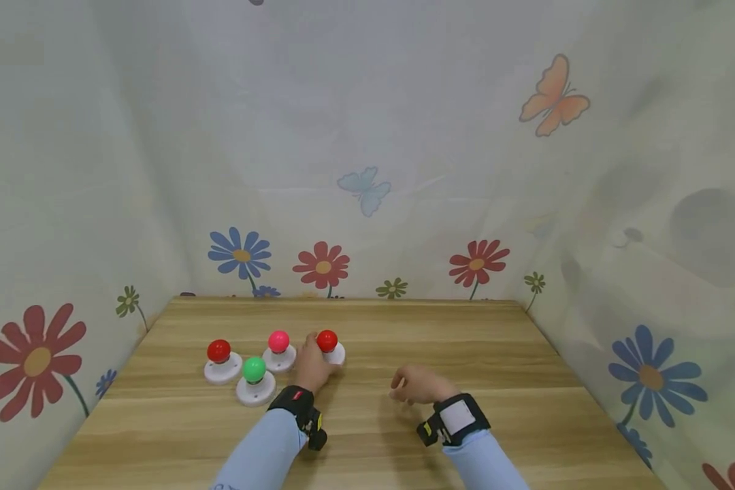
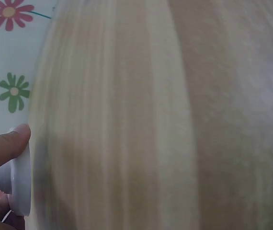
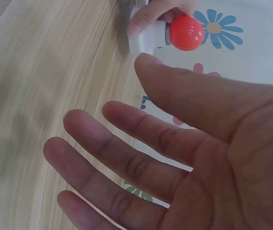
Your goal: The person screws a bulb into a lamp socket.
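Observation:
My left hand (image 1: pixel 314 367) holds the round white lamp base (image 1: pixel 338 355) of a red bulb (image 1: pixel 327 341), standing upright on the table. In the left wrist view, the thumb (image 2: pixel 13 141) lies on the rim of that base (image 2: pixel 22 182), with other fingers partly visible below. The right wrist view shows the red bulb (image 3: pixel 187 33) screwed into the holder. Right of it, my right hand (image 1: pixel 421 386) hovers over the table. Its fingers are loosely extended and slightly bent, apart from the lamp and holding nothing.
Left of my left hand stand a pink bulb (image 1: pixel 278 341), a green bulb (image 1: pixel 254 369) and another red bulb (image 1: pixel 218 351), each on a white base. The wooden table (image 1: pixel 441 327) meets a flower-printed curtain (image 1: pixel 404 231) at its back and sides.

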A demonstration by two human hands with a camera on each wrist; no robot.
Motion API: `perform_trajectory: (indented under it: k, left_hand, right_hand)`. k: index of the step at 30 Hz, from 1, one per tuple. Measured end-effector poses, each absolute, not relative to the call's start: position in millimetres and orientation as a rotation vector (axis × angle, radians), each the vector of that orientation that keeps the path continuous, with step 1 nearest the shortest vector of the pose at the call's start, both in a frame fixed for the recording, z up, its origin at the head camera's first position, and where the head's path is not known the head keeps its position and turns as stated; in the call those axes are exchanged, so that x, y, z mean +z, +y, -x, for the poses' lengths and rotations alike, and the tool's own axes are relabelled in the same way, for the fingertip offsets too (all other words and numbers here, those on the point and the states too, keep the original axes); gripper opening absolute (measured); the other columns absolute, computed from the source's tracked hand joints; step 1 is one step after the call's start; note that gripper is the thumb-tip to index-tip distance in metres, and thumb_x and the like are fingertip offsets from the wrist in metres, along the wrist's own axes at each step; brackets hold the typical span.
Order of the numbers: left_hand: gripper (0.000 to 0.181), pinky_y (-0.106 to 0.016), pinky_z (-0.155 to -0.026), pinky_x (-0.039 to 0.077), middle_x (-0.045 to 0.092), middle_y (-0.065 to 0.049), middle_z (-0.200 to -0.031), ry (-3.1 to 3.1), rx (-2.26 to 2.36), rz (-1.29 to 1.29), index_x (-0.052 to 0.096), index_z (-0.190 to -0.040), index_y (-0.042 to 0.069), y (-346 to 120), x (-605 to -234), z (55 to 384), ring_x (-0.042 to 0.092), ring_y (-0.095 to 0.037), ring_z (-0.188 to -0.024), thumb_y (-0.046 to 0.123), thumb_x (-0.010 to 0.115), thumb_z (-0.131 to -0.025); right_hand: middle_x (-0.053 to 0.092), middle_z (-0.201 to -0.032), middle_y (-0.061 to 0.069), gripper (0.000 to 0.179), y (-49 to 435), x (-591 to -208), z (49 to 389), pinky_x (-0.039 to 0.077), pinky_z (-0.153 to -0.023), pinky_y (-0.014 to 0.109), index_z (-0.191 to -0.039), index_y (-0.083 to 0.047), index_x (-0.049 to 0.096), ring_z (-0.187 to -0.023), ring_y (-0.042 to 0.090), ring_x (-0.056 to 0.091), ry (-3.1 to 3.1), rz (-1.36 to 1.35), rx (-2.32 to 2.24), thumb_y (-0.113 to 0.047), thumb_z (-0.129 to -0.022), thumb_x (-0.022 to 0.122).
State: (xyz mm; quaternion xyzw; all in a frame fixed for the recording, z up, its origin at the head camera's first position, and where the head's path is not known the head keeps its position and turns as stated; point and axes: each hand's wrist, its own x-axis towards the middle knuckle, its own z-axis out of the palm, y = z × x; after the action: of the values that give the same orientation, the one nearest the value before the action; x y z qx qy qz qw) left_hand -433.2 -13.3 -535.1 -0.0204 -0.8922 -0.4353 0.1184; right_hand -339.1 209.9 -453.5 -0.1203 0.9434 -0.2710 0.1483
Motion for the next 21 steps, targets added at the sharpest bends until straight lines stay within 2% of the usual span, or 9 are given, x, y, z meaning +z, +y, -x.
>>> perform_trajectory:
  k: [7, 13, 15, 17, 21]
  left_hand:
    - [0.104, -0.055, -0.102, 0.042, 0.055, -0.031, -0.128, -2.701, -1.231, -0.022, 0.036, -0.138, -0.010, -23, -546, 435, 0.053, -0.045, -0.116, 0.022, 0.094, -0.058]
    - [0.113, -0.054, -0.106, 0.040, 0.048, -0.031, -0.137, -2.724, -1.247, 0.061, 0.027, -0.145, -0.009, -26, -538, 436, 0.049, -0.044, -0.124, 0.027, 0.093, -0.061]
    - [0.106, -0.053, -0.106, 0.040, 0.046, -0.028, -0.140, -2.718, -1.234, 0.111, 0.028, -0.145, -0.006, -24, -524, 431, 0.046, -0.042, -0.126, 0.027, 0.090, -0.065]
    - [0.093, -0.051, -0.105, 0.042, 0.047, -0.024, -0.138, -2.693, -1.166, 0.177, 0.037, -0.141, -0.004, -22, -507, 423, 0.043, -0.040, -0.125, 0.025, 0.088, -0.069]
    - [0.059, -0.047, -0.096, 0.048, 0.054, -0.019, -0.124, -2.680, -1.019, 0.293, 0.057, -0.124, 0.000, -23, -473, 401, 0.048, -0.034, -0.114, 0.016, 0.083, -0.074]
  right_hand:
    - [0.067, -0.091, 0.007, 0.023, 205, -452, 343, 0.053, -0.073, 0.046, -0.108, -0.001, 0.063, -0.080, 0.027, 0.065, 2.691, 0.339, -0.779, -0.018, -0.092, 0.065]
    - [0.068, -0.091, 0.008, 0.024, 203, -450, 345, 0.053, -0.071, 0.045, -0.108, -0.001, 0.062, -0.079, 0.027, 0.065, 2.699, 0.371, -0.777, -0.018, -0.092, 0.065]
    - [0.067, -0.090, 0.007, 0.024, 203, -451, 347, 0.052, -0.070, 0.044, -0.107, -0.001, 0.062, -0.078, 0.027, 0.065, 2.707, 0.372, -0.765, -0.019, -0.091, 0.066]
    - [0.066, -0.090, 0.007, 0.023, 204, -453, 348, 0.052, -0.069, 0.042, -0.106, -0.002, 0.063, -0.077, 0.026, 0.065, 2.715, 0.372, -0.753, -0.019, -0.091, 0.066]
    - [0.064, -0.090, 0.007, 0.020, 204, -458, 350, 0.051, -0.066, 0.038, -0.103, -0.004, 0.063, -0.075, 0.025, 0.064, 2.724, 0.366, -0.731, -0.020, -0.091, 0.067]
